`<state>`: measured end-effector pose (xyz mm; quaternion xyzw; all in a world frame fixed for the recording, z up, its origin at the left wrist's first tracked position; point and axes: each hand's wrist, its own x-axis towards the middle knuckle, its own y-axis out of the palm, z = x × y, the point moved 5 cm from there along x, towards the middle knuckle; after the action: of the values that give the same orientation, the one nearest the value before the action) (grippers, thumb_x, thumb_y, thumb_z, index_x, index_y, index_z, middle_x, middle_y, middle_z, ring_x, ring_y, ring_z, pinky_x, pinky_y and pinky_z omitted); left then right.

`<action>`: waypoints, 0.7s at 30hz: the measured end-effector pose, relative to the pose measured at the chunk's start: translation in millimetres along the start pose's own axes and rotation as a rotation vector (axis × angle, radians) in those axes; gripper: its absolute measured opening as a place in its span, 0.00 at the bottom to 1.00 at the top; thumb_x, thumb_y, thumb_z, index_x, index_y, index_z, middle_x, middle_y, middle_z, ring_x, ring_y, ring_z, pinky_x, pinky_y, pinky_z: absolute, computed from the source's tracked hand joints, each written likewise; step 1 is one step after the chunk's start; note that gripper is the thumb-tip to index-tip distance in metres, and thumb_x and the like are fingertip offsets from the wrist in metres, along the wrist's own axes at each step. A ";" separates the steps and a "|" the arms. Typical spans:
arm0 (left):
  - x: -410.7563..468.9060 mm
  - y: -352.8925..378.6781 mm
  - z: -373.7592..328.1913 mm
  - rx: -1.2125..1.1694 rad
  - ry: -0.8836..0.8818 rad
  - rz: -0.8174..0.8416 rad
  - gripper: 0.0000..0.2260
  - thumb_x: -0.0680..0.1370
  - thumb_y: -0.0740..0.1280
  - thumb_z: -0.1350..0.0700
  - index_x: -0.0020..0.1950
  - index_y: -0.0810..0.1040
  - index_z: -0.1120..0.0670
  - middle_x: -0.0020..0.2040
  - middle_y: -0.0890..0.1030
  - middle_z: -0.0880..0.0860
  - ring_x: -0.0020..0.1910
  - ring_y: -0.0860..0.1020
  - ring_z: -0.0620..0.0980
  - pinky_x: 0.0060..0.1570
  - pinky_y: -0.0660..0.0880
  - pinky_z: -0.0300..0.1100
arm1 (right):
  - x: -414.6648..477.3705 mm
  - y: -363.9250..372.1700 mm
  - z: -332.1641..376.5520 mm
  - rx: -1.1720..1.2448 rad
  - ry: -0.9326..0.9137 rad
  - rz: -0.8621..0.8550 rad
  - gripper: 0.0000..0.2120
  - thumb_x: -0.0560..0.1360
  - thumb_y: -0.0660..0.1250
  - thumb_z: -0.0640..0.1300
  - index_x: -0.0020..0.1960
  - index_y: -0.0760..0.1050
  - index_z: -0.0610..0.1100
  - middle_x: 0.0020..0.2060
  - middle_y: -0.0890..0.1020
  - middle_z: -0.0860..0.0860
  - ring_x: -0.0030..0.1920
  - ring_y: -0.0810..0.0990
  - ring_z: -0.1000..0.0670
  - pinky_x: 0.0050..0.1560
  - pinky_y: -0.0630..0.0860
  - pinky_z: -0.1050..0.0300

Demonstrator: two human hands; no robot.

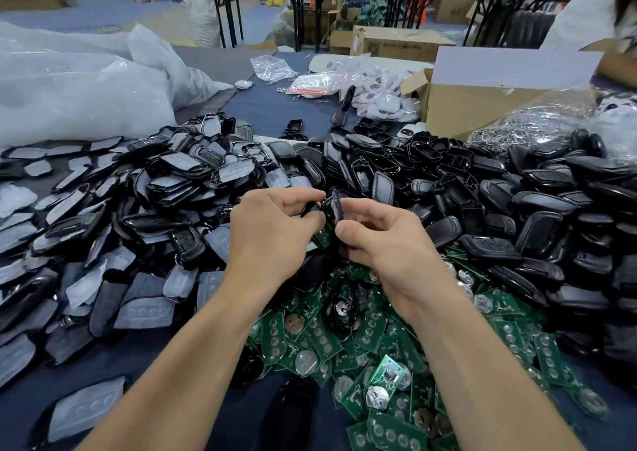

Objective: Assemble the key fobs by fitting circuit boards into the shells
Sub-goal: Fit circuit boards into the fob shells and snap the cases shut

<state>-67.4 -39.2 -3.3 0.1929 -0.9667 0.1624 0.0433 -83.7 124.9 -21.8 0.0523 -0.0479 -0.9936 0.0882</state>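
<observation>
Both my hands meet above the middle of the table. My left hand (272,230) and my right hand (375,233) pinch a black key fob shell (335,206) between their fingertips, held on edge. A green circuit board (323,233) shows just under the shell, between my thumbs; whether it sits inside the shell I cannot tell. Below my wrists lies a heap of green circuit boards (386,357) with round coin-cell holders. Black shell halves (499,209) are piled to the right, and shells with grey button pads (138,209) to the left.
A brown cardboard box (482,106) stands at the back right beside a clear bag of metal key rings (537,126). Large white plastic bags (79,88) fill the back left. Small bags of white fobs (372,88) lie at the back centre. A person's sleeve (593,13) shows at the far right.
</observation>
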 end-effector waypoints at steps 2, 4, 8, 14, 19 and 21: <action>1.2 0.7 0.8 -0.043 -0.018 0.017 0.16 0.68 0.79 0.55 0.44 0.86 0.32 0.45 0.89 0.44 0.42 0.87 0.40 0.46 0.85 0.44 | -0.9 0.3 2.2 -0.103 -0.056 -0.019 0.14 0.74 0.75 0.35 0.50 0.86 0.53 0.43 0.88 0.53 0.49 0.87 0.48 0.55 0.85 0.51; 2.3 3.1 1.9 -0.126 -0.054 0.055 0.12 0.72 0.80 0.58 0.45 0.88 0.39 0.45 0.89 0.47 0.41 0.87 0.44 0.42 0.85 0.43 | -0.8 -0.9 4.0 -0.185 -0.109 -0.052 0.15 0.72 0.76 0.35 0.49 0.87 0.55 0.43 0.87 0.52 0.48 0.87 0.45 0.56 0.84 0.46; 1.4 13.5 3.1 -0.357 -0.189 0.254 0.12 0.82 0.68 0.64 0.52 0.87 0.48 0.46 0.89 0.51 0.45 0.88 0.49 0.41 0.83 0.39 | -0.6 -7.0 6.5 -0.269 -0.150 -0.131 0.16 0.70 0.78 0.37 0.50 0.86 0.58 0.42 0.87 0.57 0.46 0.87 0.54 0.57 0.84 0.49; -1.5 17.6 2.1 -0.428 -0.134 0.389 0.18 0.77 0.71 0.71 0.61 0.83 0.52 0.51 0.89 0.52 0.49 0.88 0.47 0.46 0.82 0.37 | -2.3 -11.3 9.2 -0.353 -0.177 -0.165 0.16 0.69 0.79 0.40 0.51 0.86 0.58 0.43 0.87 0.60 0.48 0.85 0.61 0.55 0.83 0.56; -1.0 17.3 4.8 -0.423 -0.096 0.349 0.21 0.74 0.73 0.73 0.58 0.84 0.50 0.51 0.89 0.52 0.47 0.87 0.47 0.45 0.82 0.37 | -4.6 -10.3 13.9 -0.444 -0.241 -0.150 0.16 0.68 0.79 0.41 0.47 0.84 0.62 0.40 0.86 0.66 0.47 0.84 0.67 0.50 0.80 0.67; -0.5 16.4 4.8 -0.418 -0.080 0.334 0.21 0.73 0.74 0.73 0.58 0.85 0.51 0.51 0.89 0.53 0.45 0.87 0.47 0.45 0.82 0.37 | -4.0 -12.3 14.3 -0.435 -0.244 -0.148 0.16 0.67 0.80 0.41 0.50 0.86 0.59 0.43 0.87 0.63 0.48 0.84 0.66 0.53 0.81 0.63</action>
<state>-73.3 -26.3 -12.8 0.0237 -0.9986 -0.0436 0.0165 -83.4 138.9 -8.6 -0.0846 0.1609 -0.9832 0.0178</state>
